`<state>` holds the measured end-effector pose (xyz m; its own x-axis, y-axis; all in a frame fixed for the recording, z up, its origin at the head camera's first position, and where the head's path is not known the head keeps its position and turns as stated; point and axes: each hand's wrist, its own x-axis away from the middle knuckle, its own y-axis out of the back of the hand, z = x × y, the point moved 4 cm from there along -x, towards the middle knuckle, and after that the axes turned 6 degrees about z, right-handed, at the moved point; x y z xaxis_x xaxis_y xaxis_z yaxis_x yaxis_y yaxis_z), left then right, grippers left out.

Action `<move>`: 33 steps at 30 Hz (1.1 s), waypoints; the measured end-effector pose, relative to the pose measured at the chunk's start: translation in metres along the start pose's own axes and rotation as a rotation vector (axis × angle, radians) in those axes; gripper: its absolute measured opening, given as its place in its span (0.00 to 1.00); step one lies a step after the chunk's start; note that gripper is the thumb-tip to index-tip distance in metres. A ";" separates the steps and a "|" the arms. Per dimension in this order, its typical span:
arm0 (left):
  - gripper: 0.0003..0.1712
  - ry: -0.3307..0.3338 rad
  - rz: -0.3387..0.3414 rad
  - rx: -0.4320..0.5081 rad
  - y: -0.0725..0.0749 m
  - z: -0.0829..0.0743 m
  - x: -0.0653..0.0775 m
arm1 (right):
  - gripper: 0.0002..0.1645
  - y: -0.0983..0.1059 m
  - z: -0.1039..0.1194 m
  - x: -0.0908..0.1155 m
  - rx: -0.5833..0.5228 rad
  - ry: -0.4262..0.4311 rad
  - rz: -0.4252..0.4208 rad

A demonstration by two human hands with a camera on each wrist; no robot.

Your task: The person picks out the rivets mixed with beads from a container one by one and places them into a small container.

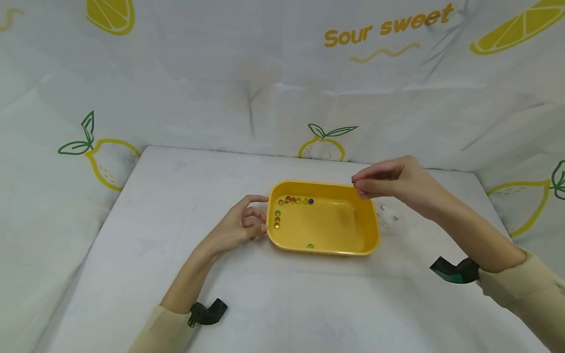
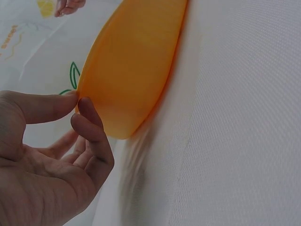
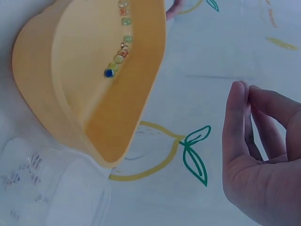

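A yellow plastic basin (image 1: 337,230) stands on the white table, holding several glass marbles. Some line its far side, ending in a blue marble (image 1: 311,201); others sit by its left wall, and a green marble (image 1: 311,246) lies at the near side. My left hand (image 1: 234,226) pinches the basin's left rim between thumb and fingers, clearly seen on the orange-looking wall (image 2: 131,66) in the left wrist view. Above the far right corner, my right hand (image 1: 397,184) pinches a small dark bit between thumb and fingertips, mostly hidden by them.
A clear plastic container (image 3: 51,188) with glinting spots stands right beside the basin. White cloth with lemon drawings (image 1: 322,147) hangs behind the table's far edge. A dark wrist mount (image 1: 207,312) is worn on the left forearm, another mount (image 1: 456,270) on the right.
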<state>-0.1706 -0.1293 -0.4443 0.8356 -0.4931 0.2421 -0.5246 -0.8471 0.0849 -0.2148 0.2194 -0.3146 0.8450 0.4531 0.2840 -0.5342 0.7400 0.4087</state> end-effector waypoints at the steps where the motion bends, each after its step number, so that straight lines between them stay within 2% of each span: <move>1: 0.40 0.000 0.000 -0.001 0.000 0.000 0.000 | 0.19 0.002 -0.001 0.002 0.008 0.001 -0.009; 12: 0.40 0.003 -0.002 -0.001 0.000 0.000 0.000 | 0.14 0.027 -0.023 0.028 0.034 -0.008 -0.103; 20: 0.40 0.002 -0.002 0.002 0.000 0.000 0.000 | 0.14 0.042 -0.043 0.039 0.070 -0.057 -0.142; 24: 0.40 0.001 -0.002 0.000 0.000 0.000 0.000 | 0.15 0.046 -0.055 0.041 0.071 -0.089 -0.143; 33: 0.40 0.001 -0.003 0.008 0.001 0.001 0.000 | 0.20 0.053 -0.082 0.041 0.051 -0.101 -0.127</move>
<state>-0.1712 -0.1300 -0.4448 0.8368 -0.4908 0.2428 -0.5211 -0.8499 0.0780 -0.2065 0.3184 -0.3522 0.9006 0.3033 0.3115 -0.4256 0.7609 0.4898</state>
